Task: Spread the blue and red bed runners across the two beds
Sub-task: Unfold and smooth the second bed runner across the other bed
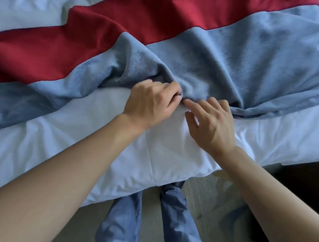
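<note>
Blue fleece bed runner (231, 56) bunched at bed's near edge | red fabric runner (122, 27) lies spread | left hand (150, 102) pinches blue fold | right hand (213, 123) loose-fingered, touching it | smoothing remains

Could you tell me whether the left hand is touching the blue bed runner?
Touching. The head view shows the left hand pinching a bunched fold at the near edge of the blue bed runner between curled fingers and thumb.

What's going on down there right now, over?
Left hand pinching near edge of blue runner; right hand open beside it. Blue runner bunched, wrinkled. Red runner lying behind it. Nothing in the way.
</note>
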`<action>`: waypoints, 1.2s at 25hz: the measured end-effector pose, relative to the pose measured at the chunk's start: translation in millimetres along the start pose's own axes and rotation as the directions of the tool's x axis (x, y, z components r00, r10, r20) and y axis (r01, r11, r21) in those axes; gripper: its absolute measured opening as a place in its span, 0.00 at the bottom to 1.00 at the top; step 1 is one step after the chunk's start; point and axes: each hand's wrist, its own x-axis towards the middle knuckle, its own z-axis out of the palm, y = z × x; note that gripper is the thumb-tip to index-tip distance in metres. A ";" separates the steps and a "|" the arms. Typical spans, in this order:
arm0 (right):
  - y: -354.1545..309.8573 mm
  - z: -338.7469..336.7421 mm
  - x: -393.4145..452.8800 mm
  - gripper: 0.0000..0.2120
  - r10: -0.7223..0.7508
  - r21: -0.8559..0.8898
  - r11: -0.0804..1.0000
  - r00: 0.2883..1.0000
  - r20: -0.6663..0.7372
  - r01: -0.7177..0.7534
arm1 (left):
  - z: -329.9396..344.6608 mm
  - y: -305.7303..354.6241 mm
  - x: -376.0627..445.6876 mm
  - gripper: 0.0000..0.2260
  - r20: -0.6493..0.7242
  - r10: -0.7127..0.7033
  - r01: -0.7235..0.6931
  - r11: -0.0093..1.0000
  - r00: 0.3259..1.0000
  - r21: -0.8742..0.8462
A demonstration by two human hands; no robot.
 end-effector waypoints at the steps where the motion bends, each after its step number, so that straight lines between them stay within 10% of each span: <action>1: -1.1 2.4 6.9 0.12 0.026 -0.022 0.999 1.000 0.007 -0.026 | 1.1 -5.0 -0.7 0.06 0.020 0.028 -0.028 1.000 0.999 -0.003; 6: 12.2 8.2 43.7 0.21 0.182 -0.079 0.981 0.981 0.066 -0.177 | 5.7 -45.0 28.7 0.24 0.285 -0.004 0.003 1.000 0.958 0.006; 13: 11.7 20.3 53.3 0.06 0.250 -0.104 0.963 0.968 -0.021 -0.251 | 20.2 -61.3 52.7 0.06 0.244 0.075 -0.066 0.997 0.967 -0.044; 30: -32.3 8.9 -29.1 0.08 -0.161 0.068 0.986 0.980 0.115 0.154 | 0.9 28.7 -89.7 0.07 0.205 -0.133 0.096 0.979 0.970 0.178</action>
